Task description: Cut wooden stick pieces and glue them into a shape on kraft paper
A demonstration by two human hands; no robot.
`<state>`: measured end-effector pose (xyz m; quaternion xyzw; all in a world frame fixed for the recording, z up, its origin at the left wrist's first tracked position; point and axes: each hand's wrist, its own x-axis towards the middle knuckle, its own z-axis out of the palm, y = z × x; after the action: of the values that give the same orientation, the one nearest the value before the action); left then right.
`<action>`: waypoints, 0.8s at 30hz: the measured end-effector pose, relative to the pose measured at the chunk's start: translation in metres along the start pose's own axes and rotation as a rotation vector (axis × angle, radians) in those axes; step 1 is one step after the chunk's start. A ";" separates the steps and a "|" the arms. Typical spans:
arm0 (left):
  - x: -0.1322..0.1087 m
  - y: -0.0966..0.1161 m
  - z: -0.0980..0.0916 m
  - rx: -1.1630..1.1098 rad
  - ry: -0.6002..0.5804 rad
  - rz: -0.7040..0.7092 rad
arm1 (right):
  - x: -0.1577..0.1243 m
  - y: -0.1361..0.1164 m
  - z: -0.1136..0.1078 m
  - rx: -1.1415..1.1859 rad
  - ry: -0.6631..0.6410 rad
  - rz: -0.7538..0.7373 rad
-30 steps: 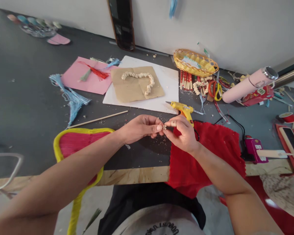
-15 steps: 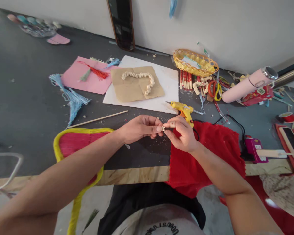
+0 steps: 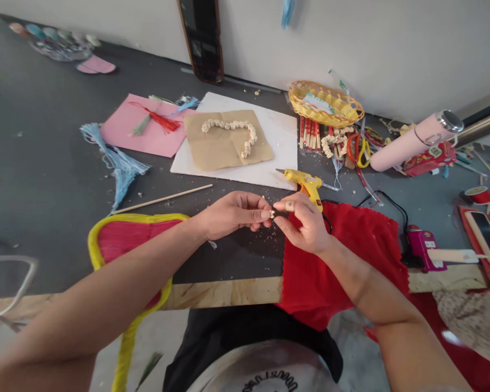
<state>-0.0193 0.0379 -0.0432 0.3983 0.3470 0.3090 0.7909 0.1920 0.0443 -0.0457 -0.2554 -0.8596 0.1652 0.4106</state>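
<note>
In front of me, my left hand (image 3: 243, 214) is closed, pinching a tiny cream-coloured piece (image 3: 272, 214) at its fingertips. My right hand (image 3: 303, 220) is right beside that piece, its thumb and index finger slightly apart with a dark gap between them. Whether they touch the piece is hard to tell. Behind the hands, a string of similar cream pieces (image 3: 251, 132) lies curved on a folded brown paper (image 3: 212, 149). A yellow hot glue gun (image 3: 304, 179) rests just beyond my right hand, next to a red cloth (image 3: 351, 239).
The brown paper lies on a white board (image 3: 283, 136). Beyond are a wicker basket (image 3: 330, 117), scissors (image 3: 364, 152) and a pink flask (image 3: 416, 141). At left lie pink paper (image 3: 122, 130), a blue tassel (image 3: 124, 169), a wooden stick (image 3: 167, 197) and a yellow-edged fan (image 3: 126, 219).
My right thumb and index finger have parted a little at the tiny piece. My left hand stays in place, pinching it.
</note>
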 end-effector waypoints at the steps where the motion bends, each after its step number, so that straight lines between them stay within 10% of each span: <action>1: 0.000 0.001 0.000 -0.014 0.011 -0.001 | 0.000 0.002 -0.004 -0.043 0.020 -0.002; 7: 0.000 0.006 -0.001 -0.128 0.070 0.032 | 0.001 0.024 -0.044 -0.316 0.250 0.327; 15: 0.001 0.004 -0.005 -0.193 0.131 0.103 | 0.004 0.036 -0.063 -0.484 -0.390 0.852; 24: 0.001 0.004 -0.009 -0.210 0.163 0.152 | 0.000 0.046 -0.055 -0.334 -0.306 0.968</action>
<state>-0.0270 0.0448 -0.0440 0.3121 0.3446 0.4336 0.7719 0.2493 0.0860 -0.0353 -0.6576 -0.7081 0.2318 0.1112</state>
